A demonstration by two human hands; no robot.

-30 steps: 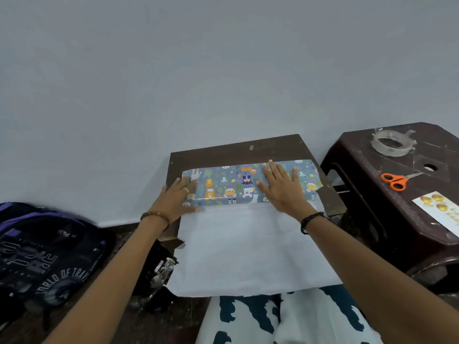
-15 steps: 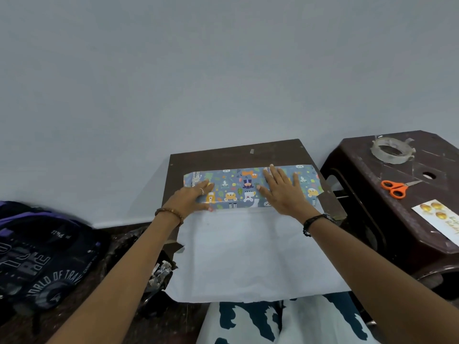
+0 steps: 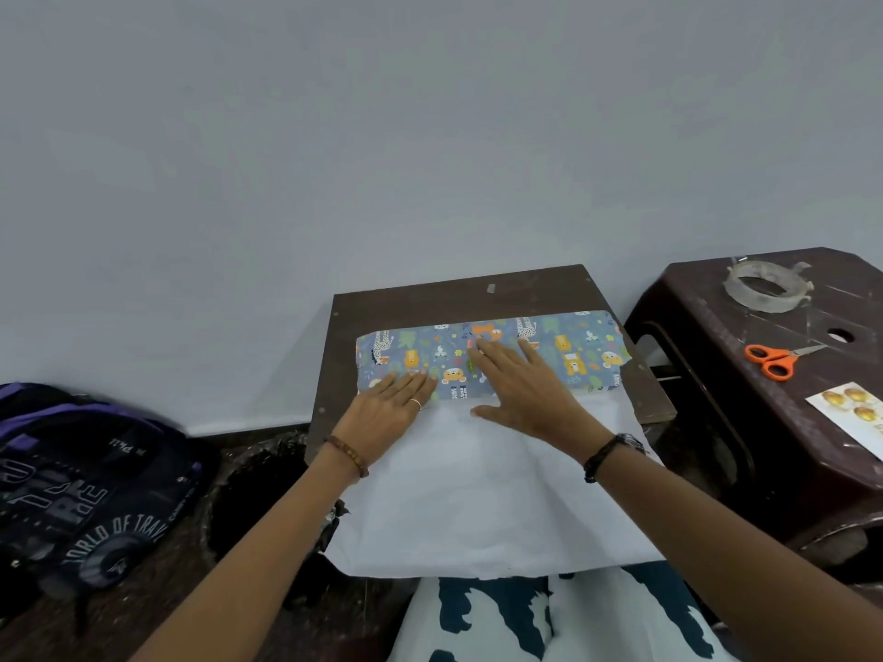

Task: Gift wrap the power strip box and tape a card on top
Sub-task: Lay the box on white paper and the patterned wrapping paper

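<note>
The power strip box (image 3: 564, 360) lies across a small dark table (image 3: 454, 293), covered by a fold of blue animal-print wrapping paper. The paper's white underside (image 3: 478, 508) spreads from the box toward me and hangs over the table's near edge. My left hand (image 3: 389, 413) lies flat with straight fingers on the box's near left edge. My right hand (image 3: 521, 389) presses flat on the middle of the printed fold. The card (image 3: 855, 418), white with gold shapes, lies on the stool at the right.
A dark plastic stool (image 3: 716, 375) at the right carries a clear tape roll (image 3: 764, 285) and orange-handled scissors (image 3: 771, 358). A dark backpack (image 3: 81, 484) sits on the floor at the left. A plain wall rises just behind the table.
Both hands slid along the printed fold: the left moved right toward the middle, the right shifted slightly left and nearer. The camera tilted a little.
</note>
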